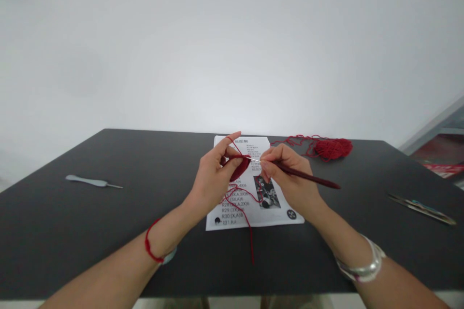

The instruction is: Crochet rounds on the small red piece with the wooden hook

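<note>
My left hand (216, 166) pinches a small dark red crochet piece (239, 170) between thumb and fingers, with red yarn running over its raised index finger. In my right hand (288, 171) is a crochet hook (311, 178) with a dark reddish-brown handle, gripped like a pen. Its thin metal shaft points left and its tip meets the top edge of the crochet piece; the exact loop is too small to make out. Below the piece, a loose red yarn tail (250, 231) trails over a printed pattern sheet (246, 219) and down onto the dark table.
A red yarn ball (332, 148) lies at the back right, its strand leading toward my hands. A grey-handled hook (89, 181) rests at the left of the black table (145, 159). Small scissors or snips (422, 208) lie at the right. A white wall stands behind.
</note>
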Available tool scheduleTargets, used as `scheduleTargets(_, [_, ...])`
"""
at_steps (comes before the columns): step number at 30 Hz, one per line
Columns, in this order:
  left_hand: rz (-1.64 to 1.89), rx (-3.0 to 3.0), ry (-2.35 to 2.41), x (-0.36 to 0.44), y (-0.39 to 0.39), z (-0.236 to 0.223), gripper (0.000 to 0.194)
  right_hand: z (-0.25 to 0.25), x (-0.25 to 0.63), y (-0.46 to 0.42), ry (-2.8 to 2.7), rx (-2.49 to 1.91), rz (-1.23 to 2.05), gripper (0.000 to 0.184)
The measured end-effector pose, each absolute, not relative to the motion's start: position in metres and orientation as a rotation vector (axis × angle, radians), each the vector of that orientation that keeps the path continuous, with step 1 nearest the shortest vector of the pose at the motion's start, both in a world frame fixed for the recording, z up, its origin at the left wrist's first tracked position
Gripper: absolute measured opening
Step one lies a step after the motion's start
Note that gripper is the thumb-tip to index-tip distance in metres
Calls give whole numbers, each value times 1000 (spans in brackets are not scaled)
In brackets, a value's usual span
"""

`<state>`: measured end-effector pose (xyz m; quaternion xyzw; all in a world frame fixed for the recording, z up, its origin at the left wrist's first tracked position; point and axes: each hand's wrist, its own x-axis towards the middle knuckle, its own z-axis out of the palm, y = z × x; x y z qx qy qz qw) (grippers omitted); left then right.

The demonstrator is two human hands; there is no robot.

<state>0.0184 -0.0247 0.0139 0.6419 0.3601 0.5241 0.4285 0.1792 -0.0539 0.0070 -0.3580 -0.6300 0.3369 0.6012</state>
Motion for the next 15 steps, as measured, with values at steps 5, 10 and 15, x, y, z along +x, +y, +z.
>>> scheduleTargets(5, [1267,1490,837,17,-22,13,46,10,185,-49,-1450,-766,882,12])
scheduleTargets(10, [1188,1358,746,16,-23,13,45,8,184,-45,-1084,-566,1337,14])
scheduleTargets(15, [1138,1271,686,19,-24,11,46,6,177,-44,-840,-513,1533,18])
